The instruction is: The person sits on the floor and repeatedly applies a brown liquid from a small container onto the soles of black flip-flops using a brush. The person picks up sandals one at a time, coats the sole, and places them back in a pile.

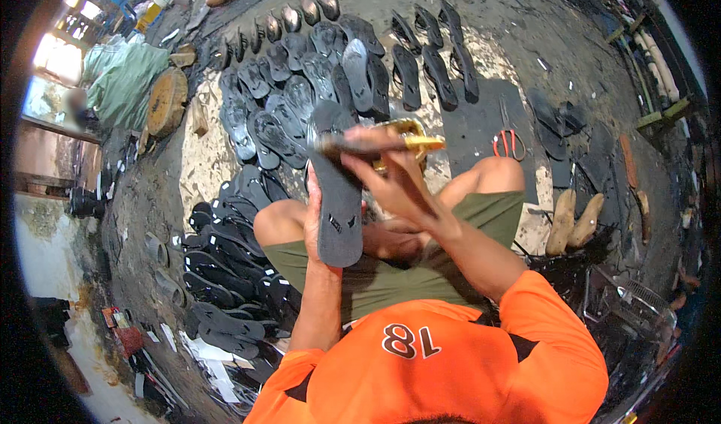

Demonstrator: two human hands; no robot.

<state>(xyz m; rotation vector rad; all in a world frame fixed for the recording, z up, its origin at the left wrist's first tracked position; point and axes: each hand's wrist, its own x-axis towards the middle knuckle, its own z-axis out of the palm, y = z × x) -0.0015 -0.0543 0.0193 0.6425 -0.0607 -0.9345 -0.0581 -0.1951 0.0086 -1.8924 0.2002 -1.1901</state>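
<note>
**a:** biggest thing first: the dusty grey concrete floor (526, 41), and most of its 11 to 12 o'clock stretch is taken up by a spread of dark rubber sandal soles (300, 86) laid out flat in rows. a second heap of black strapped sandals (225, 274) sits around 8 o'clock, right beside the left knee.

**b:** and the hands?

**a:** the left hand (314, 225) is wrapped around a long dark grey rubber sole (338, 191), holding it upright dead centre, over the lap, fingers closed on its left edge. the right hand (390, 176) is clenched on a dark-handled brush (360, 144) lying across the top end of that sole, touching it.

**b:** anything behind?

**a:** a brass-coloured round tin (409, 135) just past the brush at 12 o'clock, partly hidden by the hand. a flat black rubber sheet (473, 123) at 1 o'clock with red-handled scissors (509, 143) lying on it. two tan wooden shoe forms (574, 220) at 3 o'clock, side by side. a round wooden block (167, 101) at 10 o'clock.
</note>
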